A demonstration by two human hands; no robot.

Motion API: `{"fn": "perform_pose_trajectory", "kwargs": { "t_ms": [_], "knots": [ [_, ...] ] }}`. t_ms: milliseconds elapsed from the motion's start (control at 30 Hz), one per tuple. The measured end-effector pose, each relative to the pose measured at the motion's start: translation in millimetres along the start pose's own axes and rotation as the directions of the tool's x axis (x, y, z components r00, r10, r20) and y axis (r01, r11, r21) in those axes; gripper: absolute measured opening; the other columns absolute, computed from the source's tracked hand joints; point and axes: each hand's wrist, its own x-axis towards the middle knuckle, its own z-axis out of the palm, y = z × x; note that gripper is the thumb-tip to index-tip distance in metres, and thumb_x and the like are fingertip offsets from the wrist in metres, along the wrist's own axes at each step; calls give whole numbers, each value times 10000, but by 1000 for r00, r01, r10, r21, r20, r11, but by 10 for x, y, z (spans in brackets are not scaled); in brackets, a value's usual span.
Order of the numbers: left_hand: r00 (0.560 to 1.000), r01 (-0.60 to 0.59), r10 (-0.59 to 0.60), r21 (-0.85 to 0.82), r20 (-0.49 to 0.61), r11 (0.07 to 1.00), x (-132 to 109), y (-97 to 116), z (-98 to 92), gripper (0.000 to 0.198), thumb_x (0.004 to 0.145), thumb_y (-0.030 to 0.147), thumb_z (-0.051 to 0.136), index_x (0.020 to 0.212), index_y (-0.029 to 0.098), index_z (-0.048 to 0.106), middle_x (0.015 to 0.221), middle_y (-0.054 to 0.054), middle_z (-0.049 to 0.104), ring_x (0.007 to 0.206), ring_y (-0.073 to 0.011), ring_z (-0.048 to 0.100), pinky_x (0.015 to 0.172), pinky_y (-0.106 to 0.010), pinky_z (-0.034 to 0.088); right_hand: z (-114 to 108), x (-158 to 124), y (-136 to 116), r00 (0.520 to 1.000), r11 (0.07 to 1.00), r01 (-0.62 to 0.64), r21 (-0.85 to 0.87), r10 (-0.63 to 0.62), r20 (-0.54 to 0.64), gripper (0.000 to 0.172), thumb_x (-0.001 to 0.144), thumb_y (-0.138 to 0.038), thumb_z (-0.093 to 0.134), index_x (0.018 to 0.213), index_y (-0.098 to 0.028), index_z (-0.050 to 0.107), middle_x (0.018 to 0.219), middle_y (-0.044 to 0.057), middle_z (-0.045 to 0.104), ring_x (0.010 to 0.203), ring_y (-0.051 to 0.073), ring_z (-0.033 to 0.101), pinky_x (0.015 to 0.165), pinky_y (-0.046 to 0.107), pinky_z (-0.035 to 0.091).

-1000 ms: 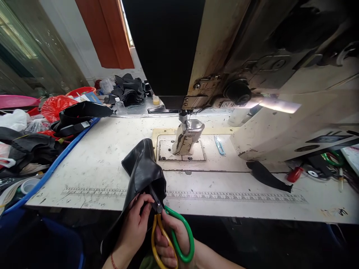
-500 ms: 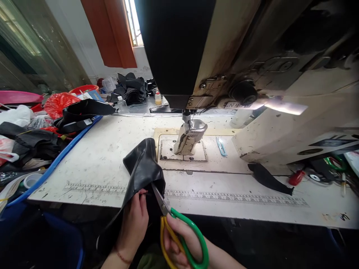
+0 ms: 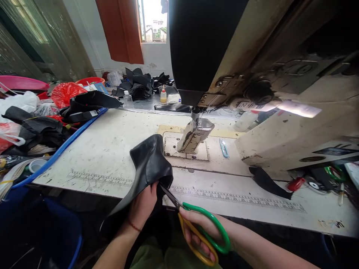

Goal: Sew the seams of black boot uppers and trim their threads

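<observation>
A black leather boot upper [image 3: 153, 160] rests partly on the front of the white sewing table, its long shaft draping over the edge toward me. My left hand [image 3: 144, 203] grips it by the opening, with the fingertips tucked inside and hidden. In my right hand [image 3: 198, 224] are scissors [image 3: 207, 218] with one green and one yellow handle loop. Their narrow blades point up and left, tips hidden in the opening of the leather, close to my left fingers. Whether the tips touch a thread or the lining cannot be made out.
Behind the boot upper stands a post-bed sewing machine [image 3: 193, 136], its head overhanging the right side. Light-blue thread snips [image 3: 223, 147] and a black leather strip [image 3: 270, 183] lie rightward. A blue-rimmed tray [image 3: 64, 145] with bags borders the left; a blue bin [image 3: 60, 224] sits below.
My view has shifted, so the scene sits further right. The scissor handles have spread wider apart, and my left fingers have gone deeper into the leather opening.
</observation>
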Motion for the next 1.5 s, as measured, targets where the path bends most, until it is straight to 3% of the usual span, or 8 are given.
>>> {"fn": "perform_pose_trajectory", "kwargs": {
  "t_ms": [267,467,633,733,933,1167,1367,1500],
  "knots": [
    [998,-51,52,-16,22,999,-81,-25,-49,267,920,277,426,974,147,654,986,-151,741,927,-303,703,844,-441,548,89,-18,-179,999,999,8,-42,-9,-33,678,937,-661,362,570,-138,588,402,-45,435,260,70,425,259,171,396],
    [993,-83,94,-140,70,987,-98,-69,-115,233,930,308,425,907,183,621,888,-96,739,837,-264,711,756,-388,564,99,10,-182,983,970,59,-236,-97,-154,629,889,-672,440,531,-167,549,289,-33,420,217,105,403,226,184,347],
    [998,-52,50,-60,-30,997,-122,-100,-77,285,934,381,440,942,179,640,926,-126,727,895,-284,695,912,-444,520,37,18,-141,964,948,111,-298,-176,-200,602,911,-603,454,503,-166,523,271,-21,415,204,97,381,222,165,306],
    [999,-31,29,-42,-39,999,-126,-98,-70,291,932,374,430,941,177,644,926,-135,725,915,-289,692,966,-450,493,17,-5,-41,985,979,101,-177,-124,-121,625,932,-603,395,535,-149,559,314,-27,425,224,87,391,233,166,335],
    [992,13,14,-211,126,977,-175,-131,-166,274,938,392,454,983,195,639,1018,-104,727,994,-261,679,926,-405,523,-113,32,27,981,997,41,59,-52,189,741,952,-645,248,644,-101,645,426,0,486,280,87,474,273,158,387],
    [983,37,18,-293,181,955,-207,-146,-274,273,952,402,456,991,200,638,1028,-93,713,1009,-245,660,958,-398,497,-279,53,50,984,998,10,61,-20,175,682,935,-650,345,526,-150,562,302,-44,352,195,70,288,188,160,272],
    [991,64,-25,-311,128,948,-137,-90,-258,272,948,395,452,962,204,645,957,-84,726,961,-250,679,935,-392,518,-159,108,130,967,991,68,118,-95,236,871,908,-748,230,586,-58,654,399,26,471,315,49,432,286,117,287],
    [996,45,-18,-300,91,953,-192,-22,-285,251,949,357,448,1013,218,646,1042,-83,733,1030,-247,676,977,-386,511,-129,304,142,935,973,161,166,-204,289,864,830,-830,301,542,-84,628,339,-4,400,260,62,350,255,164,200]
  ]
}}
